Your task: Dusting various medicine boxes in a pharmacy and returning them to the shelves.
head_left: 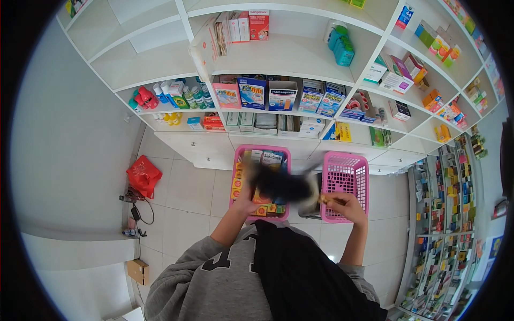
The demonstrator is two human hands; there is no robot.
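Above two pink baskets (pixel 345 176), both hands' grip is closed on a blurred dark item (pixel 281 184): left hand (pixel 245 200), right hand (pixel 345 206).

Two pink baskets (pixel 345 184) on tiled floor (pixel 182 198)

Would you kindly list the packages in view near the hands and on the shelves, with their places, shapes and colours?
Blurred black item: between left hand and right hand, shape unclear.
Left pink plastic basket: on the floor, filled with small orange and yellow packs.
Right pink plastic basket: beside it, contents unseen.
Blue-and-white flat boxes: middle shelf, upright.
Teal bottles: upper shelf.
Red plastic bag: floor, left.
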